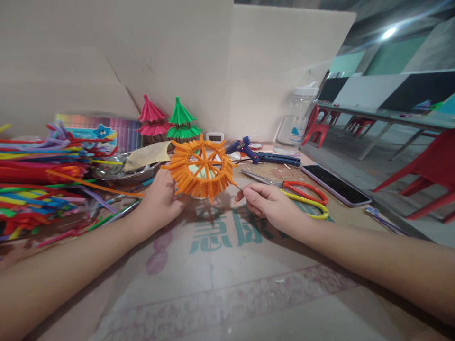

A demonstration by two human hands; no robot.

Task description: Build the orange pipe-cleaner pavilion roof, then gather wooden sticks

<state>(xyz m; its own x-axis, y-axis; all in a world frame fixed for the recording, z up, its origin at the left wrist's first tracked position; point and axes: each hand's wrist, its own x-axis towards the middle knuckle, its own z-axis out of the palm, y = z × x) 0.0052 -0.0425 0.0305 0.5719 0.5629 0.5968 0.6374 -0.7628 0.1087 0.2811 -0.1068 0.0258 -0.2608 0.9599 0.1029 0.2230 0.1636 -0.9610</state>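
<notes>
An orange pipe-cleaner wheel (pixel 202 188), with fuzzy strands round its rim and crossed spokes inside, is raised above the work surface. My left hand (pixel 161 201) is closed on its left edge, its fingertips partly behind the wheel. At the wheel's lower right, my right hand (pixel 266 202) pinches the end of a thin dark wire (pixel 240 188) that runs to the rim. Just beyond that hand lie scissors (pixel 305 187) with red and yellow handles. A pink pipe-cleaner tree (pixel 152 116) and a green pipe-cleaner tree (pixel 182 118) stand behind the wheel.
Colourful pipe cleaners (pixel 42 175) pile up at left, before a marker set (pixel 106 130) and a metal dish (pixel 113 168). A blue glue gun (pixel 245 149), pliers (pixel 279 158), a water bottle (pixel 295 121) and a phone (pixel 336 184) are at right. Cardboard (pixel 170 52) walls the back.
</notes>
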